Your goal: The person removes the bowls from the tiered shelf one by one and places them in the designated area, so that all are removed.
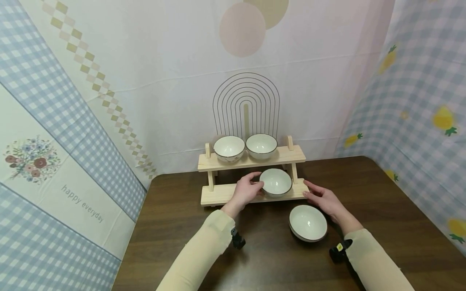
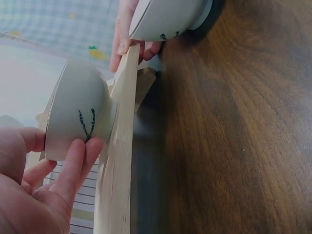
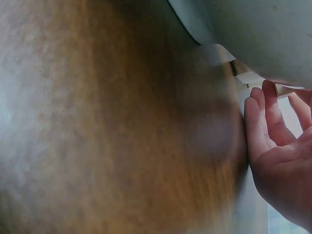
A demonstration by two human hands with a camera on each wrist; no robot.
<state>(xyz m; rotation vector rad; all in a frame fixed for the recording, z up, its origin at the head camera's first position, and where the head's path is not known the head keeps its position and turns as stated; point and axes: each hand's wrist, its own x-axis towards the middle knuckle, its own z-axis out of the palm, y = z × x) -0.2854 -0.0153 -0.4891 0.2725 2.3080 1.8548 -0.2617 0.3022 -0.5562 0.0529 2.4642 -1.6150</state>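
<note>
A white bowl point(image 1: 276, 182) with a dark rim is on the lower board of a two-tier wooden shelf point(image 1: 218, 195). My left hand point(image 1: 247, 189) grips this bowl from its left side. In the left wrist view the thumb is at the rim and fingertips point(image 2: 91, 146) press the outer wall, beside a dark green leaf-like mark. At the right end of the lower board, my right hand point(image 1: 325, 201) holds the wood between thumb and fingers. Another white bowl point(image 1: 308, 223) sits on the table just in front of that hand.
Two more bowls, a left one point(image 1: 229, 147) and a right one point(image 1: 261, 145), stand side by side on the upper board. Behind the shelf hangs a printed cloth point(image 1: 174, 105). The brown wooden table point(image 1: 167, 242) extends around the shelf.
</note>
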